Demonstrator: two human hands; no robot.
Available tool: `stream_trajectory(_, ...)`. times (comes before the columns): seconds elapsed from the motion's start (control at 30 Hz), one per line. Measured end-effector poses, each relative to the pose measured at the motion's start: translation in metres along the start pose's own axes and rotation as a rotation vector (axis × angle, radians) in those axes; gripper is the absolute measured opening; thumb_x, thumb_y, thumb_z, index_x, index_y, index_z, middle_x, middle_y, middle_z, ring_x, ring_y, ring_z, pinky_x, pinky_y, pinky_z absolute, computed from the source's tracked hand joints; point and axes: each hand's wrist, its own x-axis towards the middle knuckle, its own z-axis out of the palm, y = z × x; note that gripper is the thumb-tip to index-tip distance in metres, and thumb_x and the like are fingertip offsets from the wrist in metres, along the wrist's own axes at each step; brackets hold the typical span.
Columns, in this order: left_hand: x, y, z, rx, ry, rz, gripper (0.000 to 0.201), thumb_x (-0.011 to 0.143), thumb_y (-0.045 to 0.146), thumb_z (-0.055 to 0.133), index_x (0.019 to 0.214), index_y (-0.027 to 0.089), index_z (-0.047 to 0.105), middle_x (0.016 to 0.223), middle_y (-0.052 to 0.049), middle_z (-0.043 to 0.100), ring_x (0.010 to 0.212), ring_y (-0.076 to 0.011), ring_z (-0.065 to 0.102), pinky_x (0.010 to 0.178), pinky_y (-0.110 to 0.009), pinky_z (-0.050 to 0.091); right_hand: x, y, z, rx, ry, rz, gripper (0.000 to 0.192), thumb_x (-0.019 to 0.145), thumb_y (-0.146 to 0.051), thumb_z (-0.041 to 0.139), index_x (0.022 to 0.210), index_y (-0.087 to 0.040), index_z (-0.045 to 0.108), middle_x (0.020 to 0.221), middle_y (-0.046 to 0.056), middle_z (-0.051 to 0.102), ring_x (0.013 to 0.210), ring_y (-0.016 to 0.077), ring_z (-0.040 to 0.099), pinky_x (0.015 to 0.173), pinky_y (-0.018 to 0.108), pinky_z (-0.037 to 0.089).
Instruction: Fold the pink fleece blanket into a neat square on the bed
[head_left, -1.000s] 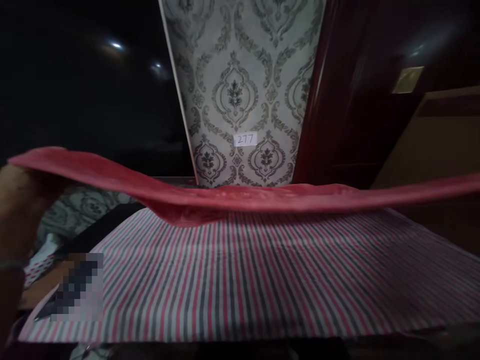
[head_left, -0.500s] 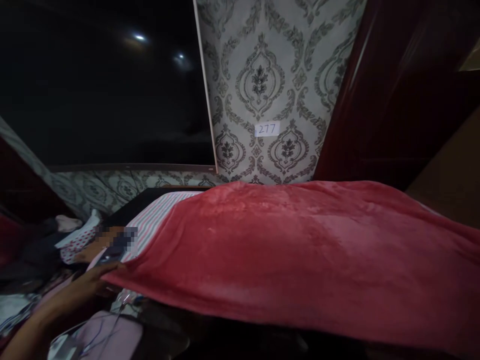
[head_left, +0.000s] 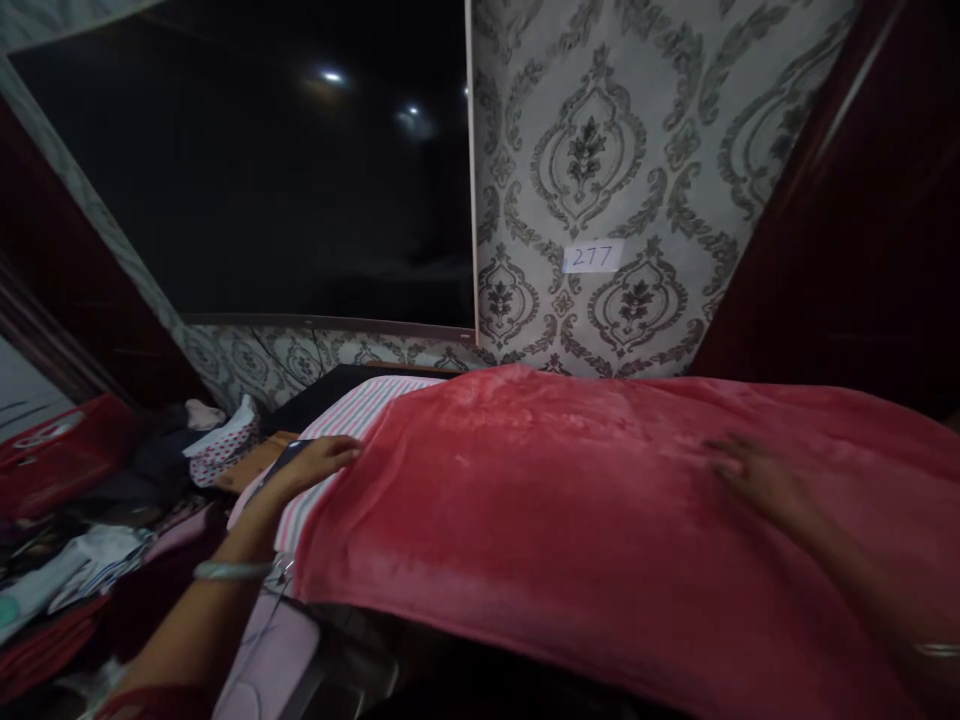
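Observation:
A red plush blanket lies spread over a raised surface, covering most of a pink, green and white striped cloth. My left hand is over the striped cloth, fingers stretched out, tips by the blanket's left edge. Whether they touch the blanket is hard to see. Over the right part of the blanket is my right hand, a little blurred, with its fingers apart and nothing held. A dark flat object, perhaps a phone, lies partly behind my left wrist.
A large dark television screen hangs on the patterned wall, beside a paper label reading 277. Piled clothes and a red bag are at the left. A pink padded surface with a cable sits below.
My left hand has let go of the blanket's near left corner and moved up along its edge. My right hand has come into view over the blanket. The view has shifted left.

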Motion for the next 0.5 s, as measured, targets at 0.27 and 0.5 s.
stream_trajectory(0.27,0.118,0.056,0.060,0.000,-0.007,0.059,0.041,0.093,0.040,0.063,0.127,0.018,0.059,0.128,-0.009,0.061,0.109,-0.0246,0.063,0.091,-0.045,0.055,0.046,-0.163,0.104,0.523,-0.140,-0.334,0.040,0.087,-0.035,0.047,0.112,-0.021,0.075,0.128,0.013,0.069,0.119,0.0305,0.064,0.101,0.047,0.051)
stream_trajectory(0.5,0.188,0.096,0.095,0.051,-0.092,0.114,0.040,0.093,0.040,0.063,0.125,0.017,0.060,0.125,-0.009,0.062,0.107,-0.0236,0.064,0.089,-0.044,0.056,0.056,-0.181,0.148,0.601,-0.080,-0.235,0.043,0.088,-0.035,0.045,0.112,-0.018,0.075,0.119,0.015,0.072,0.111,0.0313,0.066,0.100,0.054,0.050)
